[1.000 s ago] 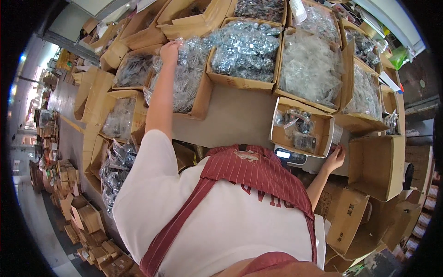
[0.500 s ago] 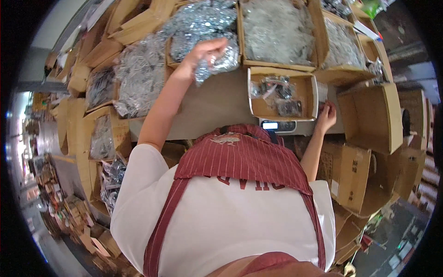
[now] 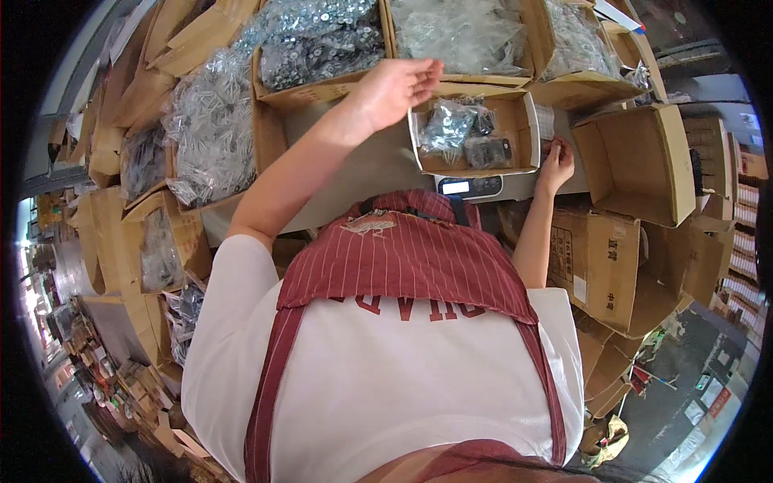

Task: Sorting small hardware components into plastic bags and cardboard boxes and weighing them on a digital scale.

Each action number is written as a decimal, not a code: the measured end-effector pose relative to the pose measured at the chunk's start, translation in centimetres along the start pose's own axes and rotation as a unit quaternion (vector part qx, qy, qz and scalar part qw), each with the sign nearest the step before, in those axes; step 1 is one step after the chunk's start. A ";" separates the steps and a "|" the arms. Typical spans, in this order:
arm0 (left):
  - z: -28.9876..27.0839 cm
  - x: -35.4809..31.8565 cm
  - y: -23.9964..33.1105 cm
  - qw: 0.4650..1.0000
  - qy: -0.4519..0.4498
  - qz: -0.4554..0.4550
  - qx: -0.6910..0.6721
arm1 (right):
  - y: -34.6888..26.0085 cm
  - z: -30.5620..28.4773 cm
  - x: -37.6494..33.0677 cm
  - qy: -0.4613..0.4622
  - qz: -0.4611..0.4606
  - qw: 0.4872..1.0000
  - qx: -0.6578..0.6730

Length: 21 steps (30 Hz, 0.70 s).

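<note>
Brown cardboard forms the tray [image 3: 519,122], which sits above the scale [image 3: 483,187] on the grey table [image 3: 342,173]. In the tray lie 2 bags: a silvery bag [image 3: 447,126] toward the left and a dark bag [image 3: 489,153] toward the near right, with more dark parts [image 3: 485,121] behind. The left hand [image 3: 403,88] hangs near the tray's far left corner, fingers loosely bent and a little apart, with nothing visible in its grasp. The right hand [image 3: 555,166] is just right of the tray, fingers curled narrow beside a translucent stack [image 3: 544,121]; whether it grips anything, I cannot tell. Beyond the tray stand 2 large boxes, 1 full of silvery parts [image 3: 326,56], the other of clear bags [image 3: 459,36]. An open carton [image 3: 636,161] stands right of the right hand.
</note>
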<state>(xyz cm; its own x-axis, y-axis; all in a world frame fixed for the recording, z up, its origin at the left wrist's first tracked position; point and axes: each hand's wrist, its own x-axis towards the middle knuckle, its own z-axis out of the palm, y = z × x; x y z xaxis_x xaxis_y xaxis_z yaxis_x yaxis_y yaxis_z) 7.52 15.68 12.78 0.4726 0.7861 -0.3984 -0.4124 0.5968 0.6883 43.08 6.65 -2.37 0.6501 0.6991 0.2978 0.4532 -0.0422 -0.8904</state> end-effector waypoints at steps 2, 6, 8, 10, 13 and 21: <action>-2.8 -1.3 1.9 0.998 -0.015 0.055 0.000 | 1.0 0.0 0.2 0.004 0.017 1.000 0.021; -10.9 -7.1 8.0 0.986 0.088 0.131 -0.051 | -0.9 0.8 -0.4 -0.002 0.091 0.994 0.053; -15.2 -10.0 11.2 0.973 0.129 0.186 -0.050 | 0.8 0.1 -0.3 0.011 0.074 0.991 0.110; -18.7 -13.5 14.1 0.935 0.242 0.253 -0.061 | 1.9 -0.9 0.3 0.031 0.070 0.996 0.055; -26.7 -18.4 17.8 0.881 0.304 0.361 -0.028 | 1.7 -2.5 0.4 0.022 0.029 0.999 -0.039; -43.0 -27.4 20.2 0.357 0.741 0.106 0.559 | 4.8 -1.0 0.6 0.046 -0.067 0.996 -0.048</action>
<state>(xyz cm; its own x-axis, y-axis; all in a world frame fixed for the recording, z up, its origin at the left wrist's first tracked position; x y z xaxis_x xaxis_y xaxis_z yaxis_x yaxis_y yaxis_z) -47.25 13.16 11.53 -0.7486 0.5118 0.4215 0.6442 0.7118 0.2798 46.31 6.16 -6.14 0.6317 0.6343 0.4457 0.5923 -0.0240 -0.8053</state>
